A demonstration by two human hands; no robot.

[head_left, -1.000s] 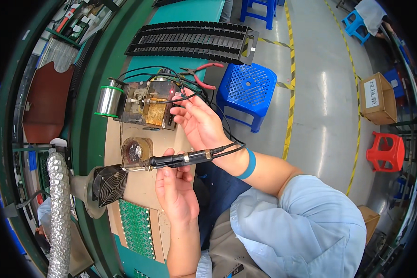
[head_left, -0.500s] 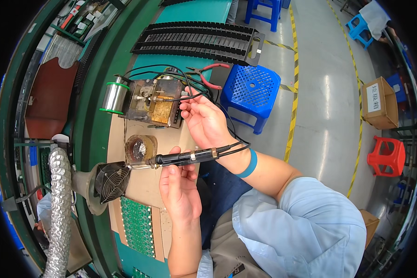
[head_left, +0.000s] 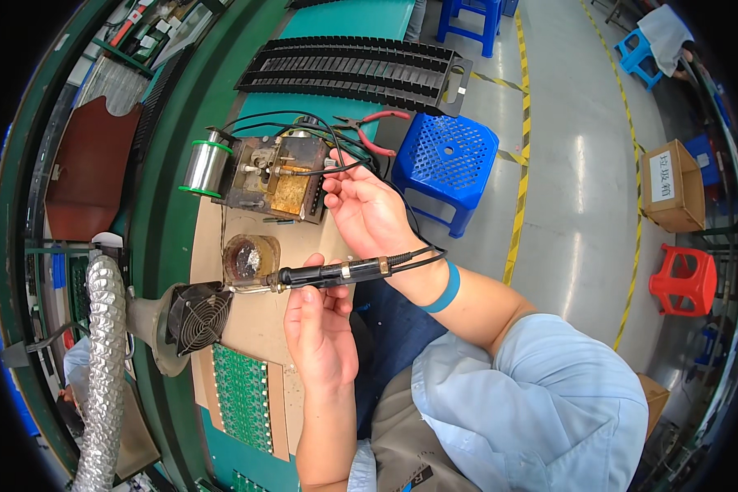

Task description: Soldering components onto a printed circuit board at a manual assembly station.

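My left hand (head_left: 320, 332) grips a black soldering iron (head_left: 336, 273) by its handle. The iron's tip rests at the rim of a round brown tin (head_left: 246, 258) on the cardboard mat. Its cord runs off to the right under my right wrist. My right hand (head_left: 365, 209), with a blue band on the wrist, is palm-up and holds nothing. Its fingertips are at the right edge of a rusty metal fixture (head_left: 275, 176) with black wires across it. A solder spool with green rims (head_left: 205, 168) sits at the fixture's left end.
A small black fan (head_left: 197, 320) and a silver flexible duct (head_left: 107, 369) stand left of the tin. Green circuit boards (head_left: 242, 398) lie near me. Red-handled pliers (head_left: 377, 123) and black ribbed trays (head_left: 353, 70) lie farther away. Right of the bench stands a blue stool (head_left: 451, 160).
My right hand's fingers have drawn back a little from the top of the fixture to its right edge. The iron stays in my left hand, at the tin.
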